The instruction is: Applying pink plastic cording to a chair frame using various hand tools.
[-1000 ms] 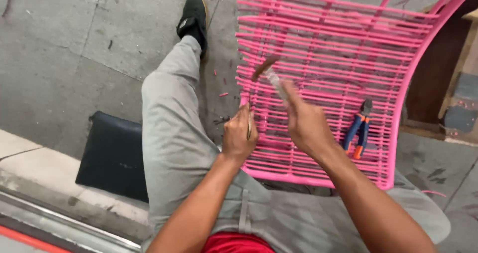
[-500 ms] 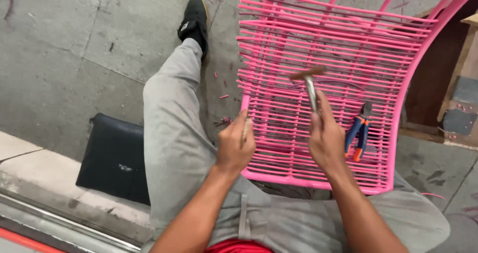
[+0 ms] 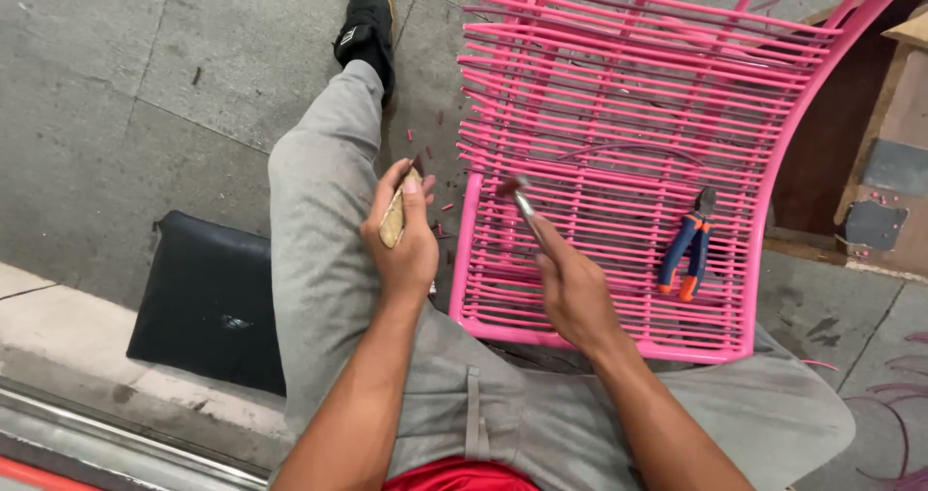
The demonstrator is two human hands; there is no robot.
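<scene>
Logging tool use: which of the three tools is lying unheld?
The blue-and-orange pliers, resting on the pink woven seat; the hammer and wooden-handled tool are in hands.

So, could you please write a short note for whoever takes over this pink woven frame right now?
Left hand: closed on a small tan wooden-looking piece, held over the left thigh, off the frame.
Right hand: grips a small hammer, head just above the frame's left side rail.
Pink frame: leans over the lap, cords strung side to side across it.
Blue and orange pliers: lie on the cords, right side.
Black cushion: on the floor, left.
Done: weave looks mostly filled.
Left: hard to tell; probably tapping along the left rail.
</scene>
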